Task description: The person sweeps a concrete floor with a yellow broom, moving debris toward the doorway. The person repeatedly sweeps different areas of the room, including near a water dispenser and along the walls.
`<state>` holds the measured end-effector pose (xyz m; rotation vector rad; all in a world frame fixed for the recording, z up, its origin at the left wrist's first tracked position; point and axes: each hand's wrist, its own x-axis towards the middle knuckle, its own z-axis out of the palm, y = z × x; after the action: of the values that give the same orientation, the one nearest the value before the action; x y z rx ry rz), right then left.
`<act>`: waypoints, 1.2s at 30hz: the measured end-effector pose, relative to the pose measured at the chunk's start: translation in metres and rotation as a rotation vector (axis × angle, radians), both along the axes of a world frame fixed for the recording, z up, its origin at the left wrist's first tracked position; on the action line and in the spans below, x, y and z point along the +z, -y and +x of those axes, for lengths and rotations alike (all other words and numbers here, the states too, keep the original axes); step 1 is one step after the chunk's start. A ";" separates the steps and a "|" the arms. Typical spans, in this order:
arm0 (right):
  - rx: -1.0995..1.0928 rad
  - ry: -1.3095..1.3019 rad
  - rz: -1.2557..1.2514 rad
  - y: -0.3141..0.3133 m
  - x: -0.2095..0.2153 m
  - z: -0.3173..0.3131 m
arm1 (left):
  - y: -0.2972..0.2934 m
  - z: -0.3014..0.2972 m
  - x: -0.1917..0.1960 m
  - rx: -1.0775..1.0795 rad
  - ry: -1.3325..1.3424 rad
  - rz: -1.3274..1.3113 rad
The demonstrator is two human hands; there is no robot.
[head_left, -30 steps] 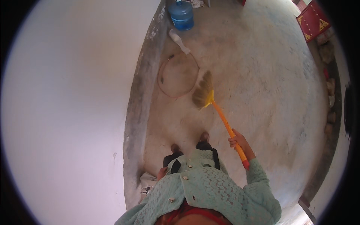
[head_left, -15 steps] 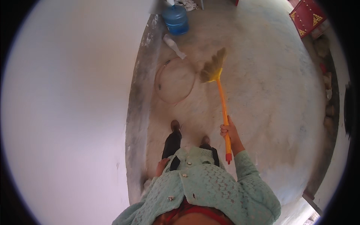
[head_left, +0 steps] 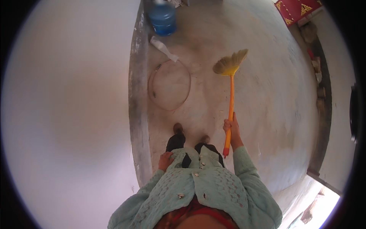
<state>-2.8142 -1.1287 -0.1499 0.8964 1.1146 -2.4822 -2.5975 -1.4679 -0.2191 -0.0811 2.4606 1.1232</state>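
Observation:
My right hand (head_left: pixel 233 128) is closed round the lower part of the orange handle of a broom (head_left: pixel 231 95). The handle's red end cap sticks out below my fist. Ahead of me, the fan of brownish bristles with its yellow collar points away over the floor; whether it touches the floor is hard to tell. My left hand (head_left: pixel 165 161) is low at my left side, against the hem of my green cardigan (head_left: pixel 221 179). Its fingers are small and partly lost against the cloth, so their grip is unclear.
A thin hose or cable loop (head_left: pixel 190 86) lies on the concrete floor (head_left: pixel 267 107) ahead left, beside a whitish strip (head_left: pixel 164 49). Beyond stands a blue water jug (head_left: pixel 162 19). A white wall (head_left: pixel 76 114) runs along my left. Far right is a red, gold-patterned piece (head_left: pixel 295 11).
The broom's bristle end has swung to the right, and its handle now leans the other way. The view has shifted, showing more of my left hand and the bright opening at lower right.

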 end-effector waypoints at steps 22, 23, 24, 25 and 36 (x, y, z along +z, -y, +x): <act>0.253 0.274 0.763 -0.130 -0.007 0.114 | 0.011 -0.051 -0.004 -0.128 0.146 0.031; 0.233 0.272 0.781 -0.130 0.002 0.115 | 0.008 -0.054 0.001 -0.127 0.163 0.037; 0.214 0.265 0.803 -0.130 0.012 0.113 | 0.004 -0.060 0.004 -0.123 0.176 0.045; 0.195 0.239 0.762 -0.125 0.026 0.114 | 0.001 -0.065 0.005 -0.140 0.185 0.029; 0.192 0.295 -0.044 -0.105 0.082 0.173 | -0.002 -0.071 -0.012 -0.189 0.226 0.000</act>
<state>-2.6415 -1.0236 -0.0679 1.0484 0.9913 -2.1293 -2.6686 -1.4663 -0.2313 0.0237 2.2169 0.9764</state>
